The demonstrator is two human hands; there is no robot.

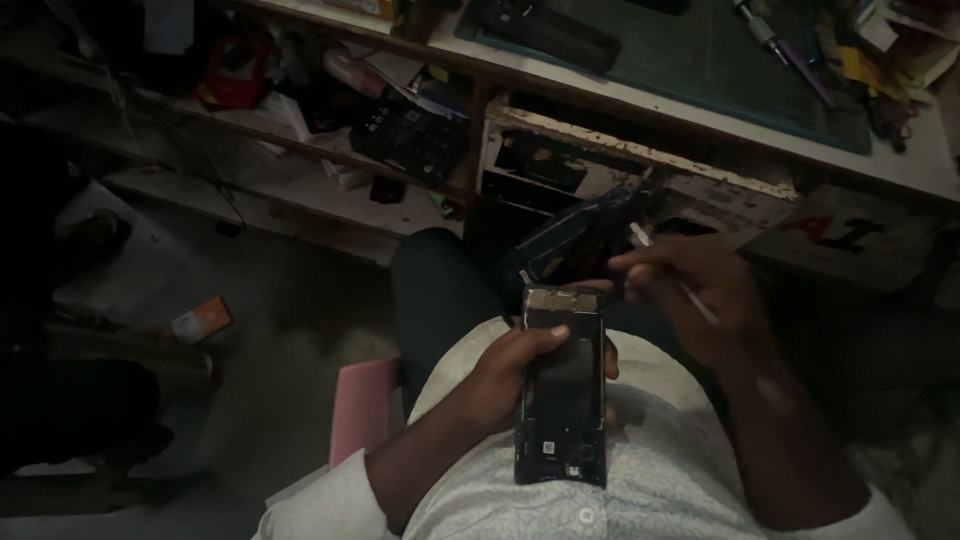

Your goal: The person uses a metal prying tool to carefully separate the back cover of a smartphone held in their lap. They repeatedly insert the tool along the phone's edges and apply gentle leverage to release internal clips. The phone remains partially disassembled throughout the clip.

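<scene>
Head view: two hands, left hand gripping one opened phone, right hand pinching one thin tool.

Opened phone in left hand — thin tool in right hand.

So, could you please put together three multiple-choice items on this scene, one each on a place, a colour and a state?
1. Where is the opened phone?
A. on the green mat
B. over the person's lap, in the left hand
C. on the floor

2. What colour is the mat on the workbench?
A. green
B. red
C. white

3. What is the right hand doing?
A. resting flat on the bench
B. hanging empty
C. pinching a thin pale tool near the phone's top end

Answers: 1 B, the left hand's fingers wrap the phone's edges above the pale shirt. 2 A, the mat shows dark green. 3 C, the slim tool runs between its fingers, beside the phone's upper end.
</scene>
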